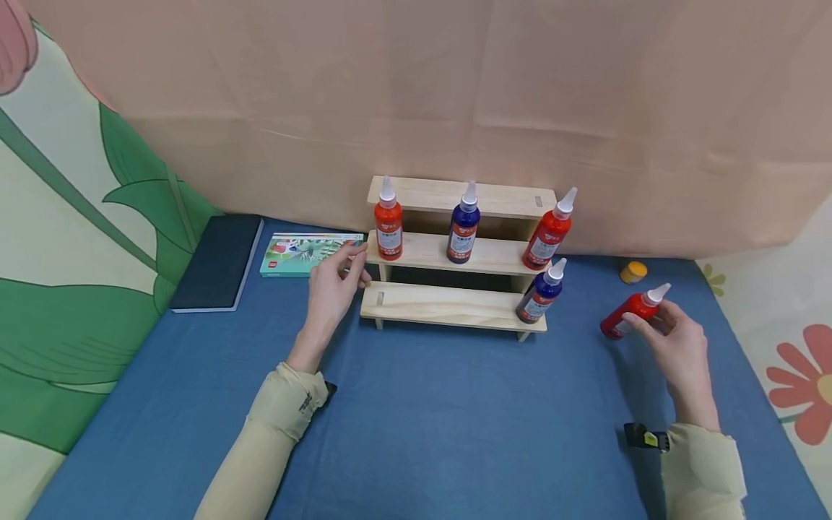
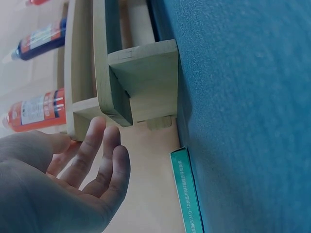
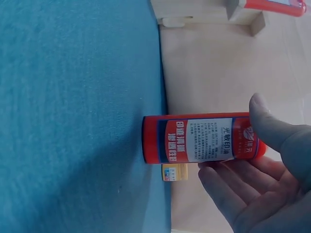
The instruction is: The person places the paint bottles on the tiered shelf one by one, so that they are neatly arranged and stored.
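My right hand (image 1: 682, 347) grips a red squeeze bottle (image 3: 199, 138) with a white pointed nozzle, thumb on one side and fingers on the other. The bottle leans over the cloth at the right, its printed label showing in the right wrist view. At the left end of a three-tier wooden rack (image 1: 448, 307), my left hand (image 1: 334, 289) has its fingertips right at the middle tier's edge, fingers loosely bent. On the middle tier stand an orange-red bottle (image 1: 388, 227), a blue bottle (image 1: 464, 231) and a red bottle (image 1: 547, 238). Another blue bottle (image 1: 539, 297) is on the lowest tier's right end.
Left of the rack lie a flat green illustrated box (image 1: 299, 256) and a dark notebook (image 1: 217, 260). A small yellow-capped container (image 1: 633, 272) sits behind the right hand. Blue cloth (image 1: 468, 433) covers the table, with a beige backdrop (image 1: 455, 94) behind.
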A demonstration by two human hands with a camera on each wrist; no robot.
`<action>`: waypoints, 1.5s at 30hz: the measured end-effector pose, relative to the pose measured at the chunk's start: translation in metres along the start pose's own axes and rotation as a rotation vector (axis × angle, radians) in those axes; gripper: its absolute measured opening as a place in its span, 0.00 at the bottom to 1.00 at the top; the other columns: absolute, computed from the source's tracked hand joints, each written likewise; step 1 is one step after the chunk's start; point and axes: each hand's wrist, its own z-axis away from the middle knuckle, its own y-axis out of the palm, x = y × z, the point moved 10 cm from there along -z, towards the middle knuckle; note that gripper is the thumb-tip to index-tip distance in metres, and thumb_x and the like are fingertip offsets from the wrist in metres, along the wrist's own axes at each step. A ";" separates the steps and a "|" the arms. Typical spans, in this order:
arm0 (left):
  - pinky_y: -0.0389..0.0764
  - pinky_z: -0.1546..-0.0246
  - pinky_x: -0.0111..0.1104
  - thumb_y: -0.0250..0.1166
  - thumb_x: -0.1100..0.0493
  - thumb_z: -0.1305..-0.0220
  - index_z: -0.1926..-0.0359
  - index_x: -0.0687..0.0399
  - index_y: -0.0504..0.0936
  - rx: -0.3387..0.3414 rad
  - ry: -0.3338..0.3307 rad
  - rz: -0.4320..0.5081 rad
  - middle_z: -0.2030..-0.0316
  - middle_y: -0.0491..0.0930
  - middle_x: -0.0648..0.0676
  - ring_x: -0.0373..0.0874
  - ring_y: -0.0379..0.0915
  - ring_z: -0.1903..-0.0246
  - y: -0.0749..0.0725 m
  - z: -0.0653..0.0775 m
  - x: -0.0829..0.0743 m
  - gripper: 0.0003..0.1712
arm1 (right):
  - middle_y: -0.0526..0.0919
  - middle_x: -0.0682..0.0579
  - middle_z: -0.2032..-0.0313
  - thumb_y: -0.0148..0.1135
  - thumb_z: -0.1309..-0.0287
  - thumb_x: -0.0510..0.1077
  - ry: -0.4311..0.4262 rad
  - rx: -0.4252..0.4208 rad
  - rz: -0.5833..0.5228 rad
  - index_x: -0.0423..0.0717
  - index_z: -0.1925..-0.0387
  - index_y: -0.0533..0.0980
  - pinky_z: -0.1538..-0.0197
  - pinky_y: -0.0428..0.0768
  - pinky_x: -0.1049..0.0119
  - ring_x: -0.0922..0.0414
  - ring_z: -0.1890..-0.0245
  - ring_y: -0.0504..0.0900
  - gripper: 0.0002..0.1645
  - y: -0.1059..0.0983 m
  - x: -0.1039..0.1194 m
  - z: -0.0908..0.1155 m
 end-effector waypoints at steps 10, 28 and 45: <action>0.73 0.73 0.28 0.60 0.55 0.16 0.34 0.60 0.84 0.008 -0.019 -0.005 0.72 0.88 0.60 0.60 0.86 0.71 0.001 0.002 0.003 0.20 | 0.73 0.30 0.30 0.63 0.23 0.58 -0.042 -0.009 0.017 0.34 0.22 0.66 0.33 0.72 0.32 0.30 0.32 0.73 0.42 0.000 0.002 -0.001; 0.74 0.72 0.28 0.60 0.55 0.16 0.35 0.59 0.85 0.008 -0.015 -0.012 0.72 0.88 0.59 0.58 0.87 0.71 -0.001 0.001 0.002 0.19 | 0.77 0.33 0.32 0.65 0.25 0.58 -0.076 -0.050 0.048 0.36 0.25 0.70 0.35 0.74 0.32 0.32 0.34 0.75 0.40 -0.005 0.022 0.013; 0.74 0.72 0.28 0.60 0.55 0.16 0.35 0.60 0.85 0.010 -0.013 -0.004 0.72 0.88 0.59 0.61 0.86 0.71 0.001 0.000 0.001 0.20 | 0.81 0.36 0.35 0.69 0.28 0.57 -0.115 -0.124 0.043 0.40 0.26 0.74 0.56 0.72 0.78 0.40 0.41 0.79 0.39 -0.016 0.057 0.035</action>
